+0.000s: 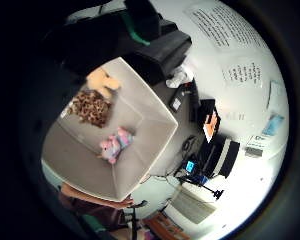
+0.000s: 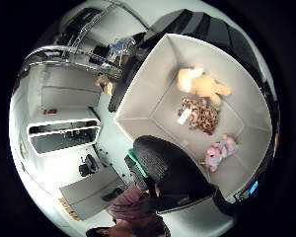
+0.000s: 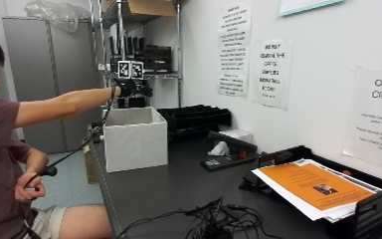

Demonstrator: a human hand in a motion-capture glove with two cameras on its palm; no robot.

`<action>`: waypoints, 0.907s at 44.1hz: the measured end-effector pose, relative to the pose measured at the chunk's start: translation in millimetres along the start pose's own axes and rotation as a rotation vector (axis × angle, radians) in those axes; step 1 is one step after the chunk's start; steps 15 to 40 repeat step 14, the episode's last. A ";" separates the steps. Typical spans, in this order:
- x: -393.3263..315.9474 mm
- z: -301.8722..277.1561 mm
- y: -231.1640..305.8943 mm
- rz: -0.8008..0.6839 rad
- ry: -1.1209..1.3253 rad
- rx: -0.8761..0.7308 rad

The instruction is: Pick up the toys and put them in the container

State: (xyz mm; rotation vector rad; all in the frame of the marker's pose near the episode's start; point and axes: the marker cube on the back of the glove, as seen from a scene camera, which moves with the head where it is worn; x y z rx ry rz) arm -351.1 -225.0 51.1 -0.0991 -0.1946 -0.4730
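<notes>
While the person sits at the left of the outside view, their arm reaches out level so that the gloved right hand (image 3: 126, 88) hangs above the open top of the white container (image 3: 135, 138). That height fits a drop more than a placing: the walls are tall, and a soft toy let go from above lands inside without the hand going down between them. Whether the grip is apart or together I cannot tell; the hand is small and dark in the outside view, and neither palm view shows its fingers plainly. Nothing seems to sit close against the palm, so I judge it holds no toy, though that is a guess.

Both palm views look straight down into the box and show three toys on its floor. A tan plush (image 2: 202, 84) lies nearest one wall, a brown speckled one (image 2: 201, 114) just beside it, perhaps touching it, and a pink one (image 2: 219, 152) a little apart toward another wall. They lie loose and tumbled, as dropped things do.

Further right, the container stands near the left end of the dark desk (image 3: 171, 184), within easy reach of the seat. A tangle of cables (image 3: 214, 219) and a tray of orange-topped papers (image 3: 313, 186) follow. No other toy shows on the desk, so the task looks nearly or wholly done.
</notes>
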 end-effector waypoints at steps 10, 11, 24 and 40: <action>23.4 -8.4 16.4 0.120 0.014 0.000; 25.0 -10.1 17.5 0.114 0.006 0.014; 27.3 -14.0 19.2 0.081 -0.019 0.053; 27.3 -14.0 19.2 0.081 -0.019 0.053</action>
